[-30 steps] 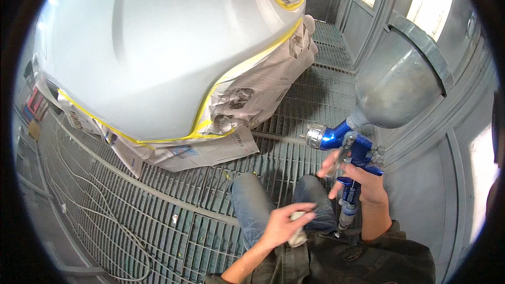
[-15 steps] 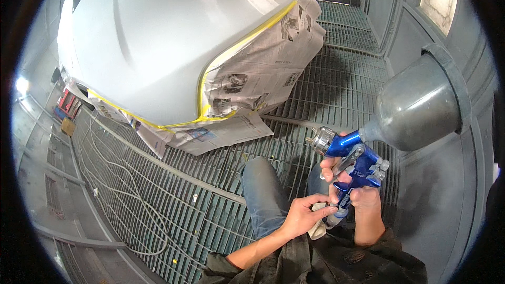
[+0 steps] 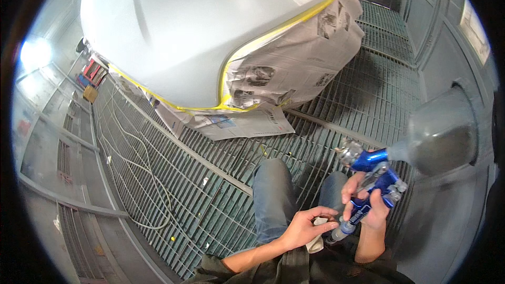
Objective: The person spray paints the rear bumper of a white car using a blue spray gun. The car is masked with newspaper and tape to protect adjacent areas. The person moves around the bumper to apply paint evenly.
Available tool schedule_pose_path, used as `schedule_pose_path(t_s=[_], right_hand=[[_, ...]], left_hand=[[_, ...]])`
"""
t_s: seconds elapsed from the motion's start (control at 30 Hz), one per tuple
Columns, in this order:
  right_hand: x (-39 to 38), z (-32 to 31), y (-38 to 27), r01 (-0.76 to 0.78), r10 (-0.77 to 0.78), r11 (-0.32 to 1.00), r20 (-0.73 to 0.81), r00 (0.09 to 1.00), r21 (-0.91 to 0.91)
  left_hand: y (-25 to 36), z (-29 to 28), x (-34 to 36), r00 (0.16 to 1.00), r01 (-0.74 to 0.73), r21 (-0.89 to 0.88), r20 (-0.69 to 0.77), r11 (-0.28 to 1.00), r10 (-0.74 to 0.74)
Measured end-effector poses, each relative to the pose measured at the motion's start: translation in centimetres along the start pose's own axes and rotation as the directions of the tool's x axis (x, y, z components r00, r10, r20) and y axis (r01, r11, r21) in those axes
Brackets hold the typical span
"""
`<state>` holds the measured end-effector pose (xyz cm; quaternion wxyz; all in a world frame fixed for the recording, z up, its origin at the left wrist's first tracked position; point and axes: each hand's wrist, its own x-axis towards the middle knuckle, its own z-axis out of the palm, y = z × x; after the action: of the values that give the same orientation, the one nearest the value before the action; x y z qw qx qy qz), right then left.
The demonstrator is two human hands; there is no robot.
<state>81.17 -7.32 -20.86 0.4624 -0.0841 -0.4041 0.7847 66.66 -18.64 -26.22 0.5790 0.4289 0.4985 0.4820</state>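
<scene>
A blue spray gun (image 3: 374, 160) with a silver nozzle and a large translucent grey cup (image 3: 436, 134) tilts at the right. My right hand (image 3: 368, 205) is wrapped round its handle. My left hand (image 3: 307, 231) holds a pale crumpled cloth (image 3: 315, 243) beside the fitting (image 3: 339, 231) at the handle's lower end, with fingertips at or very near it. Ahead is a light grey car body (image 3: 168, 42), its edges masked with yellow tape and newspaper sheets (image 3: 294, 58).
I am low over a metal grate floor (image 3: 205, 210), my jeans-clad legs (image 3: 271, 179) below. Hoses (image 3: 144, 173) trail along the left, near a cardboard box (image 3: 89, 94). Panelled booth walls (image 3: 447, 37) with bright windows stand at both sides.
The view has swung, so the car sits further right. The spray gun has moved down and right, its cup tipped further over. My left hand has come against the gun's lower fitting with the cloth.
</scene>
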Motion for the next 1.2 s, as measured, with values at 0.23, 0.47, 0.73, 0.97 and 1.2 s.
schedule_pose_path(t_s=[0.23,0.47,0.73,0.97,1.2], right_hand=[[3.4,1.6,-2.1,0.073,-0.069,0.997,-0.110,0.991,0.030],[6.1,1.6,-0.6,0.033,-0.030,0.998,-0.059,0.998,0.050],[7.3,1.2,0.9,0.021,0.000,0.990,-0.143,0.990,0.142],[8.7,0.9,1.1,0.012,0.002,0.997,-0.185,0.983,0.072],[9.2,0.3,1.3,-0.034,0.047,0.997,-0.177,0.983,0.073]], left_hand=[[-0.9,-3.9,-0.2,0.954,0.111,-0.210,-0.250,0.971,-0.164],[-2.5,-6.6,-0.5,0.909,0.171,-0.334,-0.308,0.927,-0.279],[-3.3,-8.2,-0.1,0.882,0.288,-0.386,-0.248,0.876,-0.400],[-4.1,-8.8,0.3,0.860,0.364,-0.430,-0.186,0.826,-0.476],[-4.2,-9.0,0.7,0.838,0.436,-0.397,-0.148,0.808,-0.525]])
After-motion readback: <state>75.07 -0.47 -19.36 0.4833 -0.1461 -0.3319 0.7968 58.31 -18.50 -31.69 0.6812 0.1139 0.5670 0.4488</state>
